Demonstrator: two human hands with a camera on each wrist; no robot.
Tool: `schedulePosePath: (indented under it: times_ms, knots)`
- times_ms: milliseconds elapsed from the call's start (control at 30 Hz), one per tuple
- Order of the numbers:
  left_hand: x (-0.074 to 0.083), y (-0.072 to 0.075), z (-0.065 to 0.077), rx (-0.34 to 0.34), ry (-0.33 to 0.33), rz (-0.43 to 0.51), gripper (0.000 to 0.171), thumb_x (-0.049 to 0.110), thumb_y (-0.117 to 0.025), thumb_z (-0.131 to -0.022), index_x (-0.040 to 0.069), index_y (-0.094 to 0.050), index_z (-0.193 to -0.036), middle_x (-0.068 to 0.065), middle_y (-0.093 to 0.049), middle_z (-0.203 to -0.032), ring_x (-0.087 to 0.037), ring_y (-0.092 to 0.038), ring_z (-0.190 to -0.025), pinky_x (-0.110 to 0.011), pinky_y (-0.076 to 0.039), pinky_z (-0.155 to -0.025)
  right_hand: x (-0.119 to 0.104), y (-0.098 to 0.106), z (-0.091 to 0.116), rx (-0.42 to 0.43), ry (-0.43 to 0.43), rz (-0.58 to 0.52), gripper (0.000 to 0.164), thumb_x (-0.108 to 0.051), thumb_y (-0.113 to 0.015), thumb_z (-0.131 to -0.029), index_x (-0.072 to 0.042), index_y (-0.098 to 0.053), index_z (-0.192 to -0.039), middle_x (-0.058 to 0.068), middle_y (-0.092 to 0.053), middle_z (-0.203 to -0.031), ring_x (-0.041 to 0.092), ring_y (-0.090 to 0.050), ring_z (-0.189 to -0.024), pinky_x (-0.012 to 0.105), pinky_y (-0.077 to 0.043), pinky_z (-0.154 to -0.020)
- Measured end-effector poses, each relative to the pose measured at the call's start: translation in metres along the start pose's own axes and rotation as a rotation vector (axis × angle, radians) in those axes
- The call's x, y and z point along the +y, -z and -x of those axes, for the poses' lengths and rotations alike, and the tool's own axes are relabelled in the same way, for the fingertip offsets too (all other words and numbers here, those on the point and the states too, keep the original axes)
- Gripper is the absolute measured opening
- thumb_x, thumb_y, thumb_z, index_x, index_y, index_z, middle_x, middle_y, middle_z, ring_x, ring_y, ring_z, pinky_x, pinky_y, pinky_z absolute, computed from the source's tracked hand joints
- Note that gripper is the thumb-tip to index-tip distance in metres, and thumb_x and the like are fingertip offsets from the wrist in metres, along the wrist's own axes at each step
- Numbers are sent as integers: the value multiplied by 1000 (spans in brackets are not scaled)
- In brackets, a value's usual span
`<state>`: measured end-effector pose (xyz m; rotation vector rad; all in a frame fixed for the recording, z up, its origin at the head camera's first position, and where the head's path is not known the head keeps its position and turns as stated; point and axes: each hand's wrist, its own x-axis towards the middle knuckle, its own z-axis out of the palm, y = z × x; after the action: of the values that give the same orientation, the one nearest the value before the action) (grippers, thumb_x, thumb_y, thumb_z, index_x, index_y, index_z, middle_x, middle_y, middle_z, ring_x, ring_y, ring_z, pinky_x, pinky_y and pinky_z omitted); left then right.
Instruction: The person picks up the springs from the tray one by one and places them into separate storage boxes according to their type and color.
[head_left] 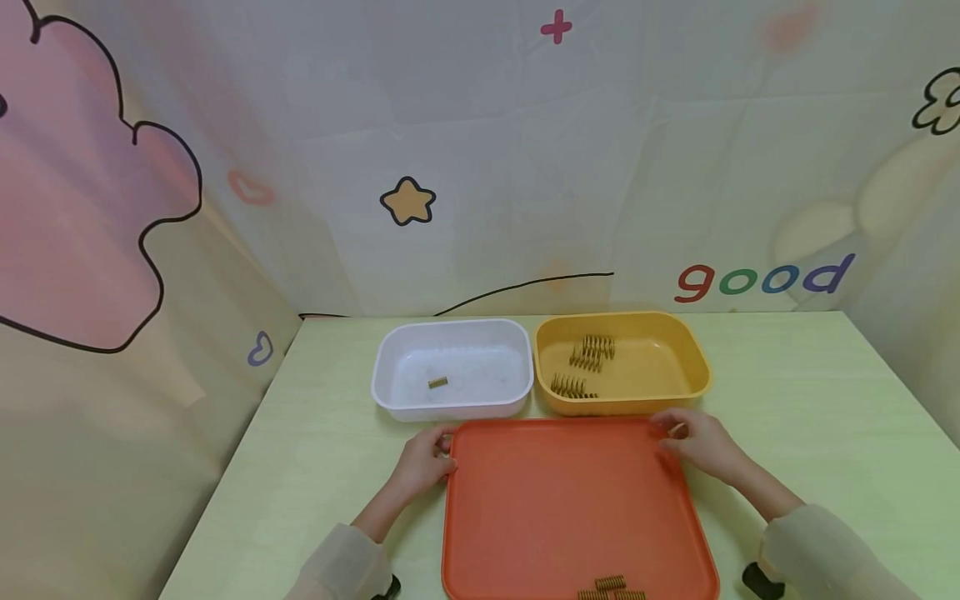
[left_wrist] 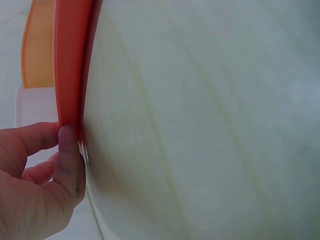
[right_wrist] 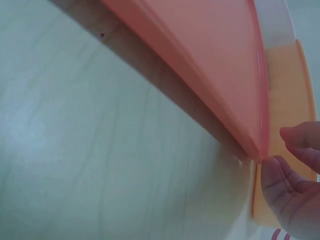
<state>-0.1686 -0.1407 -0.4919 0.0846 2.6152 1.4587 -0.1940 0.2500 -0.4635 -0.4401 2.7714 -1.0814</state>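
Observation:
A shallow orange tray (head_left: 558,500) lies in front of two boxes. At its far left corner my left hand (head_left: 423,460) pinches the rim, seen close up in the left wrist view, where the fingers meet the tray wall (left_wrist: 72,60). Around the far right corner is my right hand (head_left: 701,442). The right wrist view shows one fingertip (right_wrist: 271,165) touching the corner and another finger held apart from it, a gap between them. Several brass coil springs (head_left: 611,582) lie at the tray's near edge, partly cut off by the frame.
Behind the tray stand a white box (head_left: 450,412) holding one small spring (head_left: 438,382) and a yellow box (head_left: 660,375) with several longer springs (head_left: 587,357). The two boxes sit side by side. A printed cloth (head_left: 495,208) hangs behind the pale green table (head_left: 817,392).

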Motion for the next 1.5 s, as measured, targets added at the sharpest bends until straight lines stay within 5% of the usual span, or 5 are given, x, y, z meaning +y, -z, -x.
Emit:
schedulePosePath:
  times_ms: [667,1500]
  knots:
    - [-1,2,-2,4,-12,-16,44,-10,-58,-67,-2,-55,-110,-9,-49,-80,-9,-43,-53,-20,-42,-45,8,-6,8,-4,-74,-123,41,2,-59,-75,8,-50,-114,20,-55,-94,25,-57,-80,25,-50,-58]
    - [1,0,1,5,-20,-41,44,-11,-59,-68,-3,-54,-111,-8,-49,-80,-8,-42,-52,-19,-42,-45,9,-9,10,-29,-140,-140,43,5,-52,-72,10,-50,-115,17,-57,-88,21,-56,-76,25,-48,-55]
